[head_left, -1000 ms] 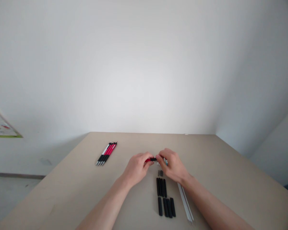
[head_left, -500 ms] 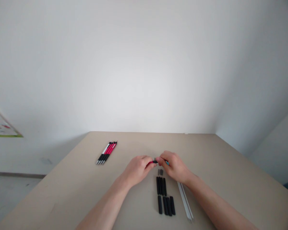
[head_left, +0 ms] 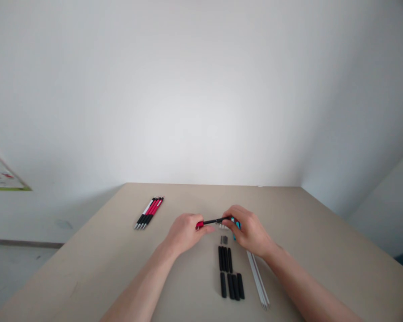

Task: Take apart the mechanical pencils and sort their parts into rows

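Note:
My left hand (head_left: 184, 230) is closed around a red pen barrel (head_left: 199, 225), its thumb stretched toward the right. Opposite it, my right hand (head_left: 246, 228) pinches the far end of a thin black pen part (head_left: 211, 222). This black part spans the gap between both hands, nearly level above the table; whether it is one piece or two joined ones is too small to tell. Beneath and behind my right fingers are light blue pieces (head_left: 234, 237), partly covered. Small white pieces (head_left: 223, 226) lie just below the black part.
Small grey metal pieces (head_left: 224, 240), black tubes (head_left: 225, 259) and thicker black grips (head_left: 235, 286) form rows on the table (head_left: 188, 295). White refills (head_left: 259, 282) lie beside my right forearm. Several pens (head_left: 150, 212) lie together at the left. A wall (head_left: 201, 112) rises behind.
My hands have moved apart, the left one leftward, the right one slightly up. More of the black pen part now shows between them, and the white and blue pieces have come into view.

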Tool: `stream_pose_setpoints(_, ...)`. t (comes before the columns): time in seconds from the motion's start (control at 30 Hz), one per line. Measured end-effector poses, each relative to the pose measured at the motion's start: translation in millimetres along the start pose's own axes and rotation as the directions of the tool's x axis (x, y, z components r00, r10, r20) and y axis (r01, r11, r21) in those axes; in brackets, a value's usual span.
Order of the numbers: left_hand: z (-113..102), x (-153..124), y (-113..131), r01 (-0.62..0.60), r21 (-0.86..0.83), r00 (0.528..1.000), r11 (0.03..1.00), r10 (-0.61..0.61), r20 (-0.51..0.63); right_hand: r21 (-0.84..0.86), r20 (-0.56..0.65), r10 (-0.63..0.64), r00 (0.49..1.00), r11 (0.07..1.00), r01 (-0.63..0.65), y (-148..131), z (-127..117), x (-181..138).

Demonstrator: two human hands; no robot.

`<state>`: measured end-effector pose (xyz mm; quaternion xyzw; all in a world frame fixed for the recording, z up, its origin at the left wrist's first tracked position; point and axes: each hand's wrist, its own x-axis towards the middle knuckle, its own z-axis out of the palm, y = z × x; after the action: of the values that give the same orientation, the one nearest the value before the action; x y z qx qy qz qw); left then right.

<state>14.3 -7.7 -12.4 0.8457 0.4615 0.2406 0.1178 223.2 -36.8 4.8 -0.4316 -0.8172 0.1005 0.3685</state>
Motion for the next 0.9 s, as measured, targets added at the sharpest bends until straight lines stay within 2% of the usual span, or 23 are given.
stream_pose_setpoints(0.17,1.4,-1.4,3.4,0.03,-0.208,0.998,0.978,-0.042,-0.054,0.024,-0.051,0.035,0.998,0.999,-0.034,3.5,-2.2,-1.7)
stream_pose_setpoints(0.27,6.5,-1.7,10.9,-0.025,-0.385,0.998,0.923,0.003,-0.058,0.066,-0.025,0.031,0.999,0.997,-0.03,-1.2,1.2,-2.2)
stream_pose_setpoints(0.4,9.4,-1.4,14.5,-0.046,-0.528,0.999,0.848,0.026,-0.045,0.091,0.027,0.031,0.999,0.995,-0.033,-8.0,3.6,-3.3)
stream_pose_setpoints(0.53,6.7,-0.7,12.3,-0.011,-0.612,1.0,0.791,0.003,-0.013,0.114,0.101,-0.02,0.995,0.993,0.008,-9.8,0.4,-4.9)
stream_pose_setpoints(0.7,4.8,-0.7,10.1,0.062,-0.707,0.998,0.705,-0.034,0.054,0.173,0.129,-0.028,0.991,0.985,0.005,-12.3,-8.4,-6.2)
stream_pose_setpoints(0.83,5.1,-1.0,10.0,0.069,-0.715,0.997,0.696,-0.024,0.072,0.196,0.166,-0.056,0.985,0.98,0.023,-14.7,-9.7,-6.0)
stream_pose_setpoints(0.9,6.0,-1.1,11.3,0.062,-0.704,0.997,0.707,-0.011,0.077,0.202,0.163,-0.012,0.986,0.979,-0.021,-15.2,-7.0,-5.3)
